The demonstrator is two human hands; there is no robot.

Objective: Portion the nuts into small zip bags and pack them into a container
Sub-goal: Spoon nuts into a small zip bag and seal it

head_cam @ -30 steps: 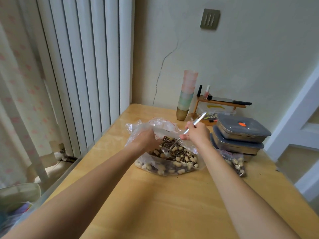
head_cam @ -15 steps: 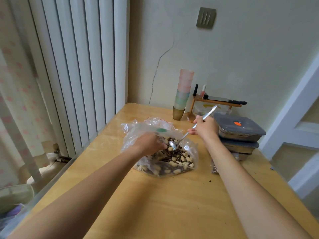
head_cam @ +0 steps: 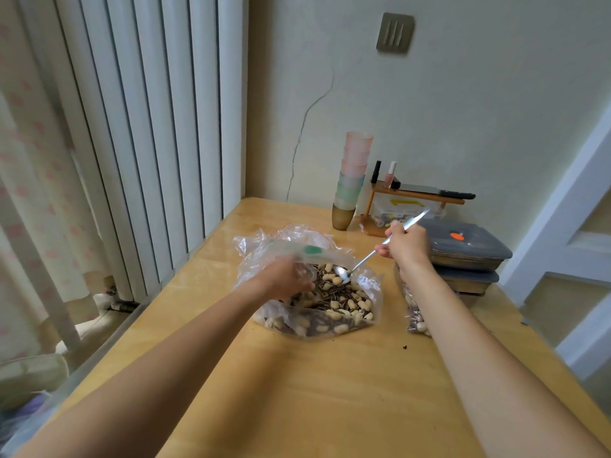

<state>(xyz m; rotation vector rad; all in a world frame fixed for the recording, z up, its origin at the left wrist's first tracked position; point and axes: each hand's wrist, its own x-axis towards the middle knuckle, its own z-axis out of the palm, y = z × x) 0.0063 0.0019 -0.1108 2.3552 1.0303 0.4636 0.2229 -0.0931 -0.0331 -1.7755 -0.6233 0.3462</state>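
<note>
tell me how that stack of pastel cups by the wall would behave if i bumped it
The stack of cups is tall and narrow on a small base, so it would probably tip rather than slide. The cups look like thin translucent plastic, likely light. Once down, they may well roll on the table.

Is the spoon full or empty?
Partly full. The spoon bowl carries a few nuts above the big bag; the right hand holds its handle.
</note>
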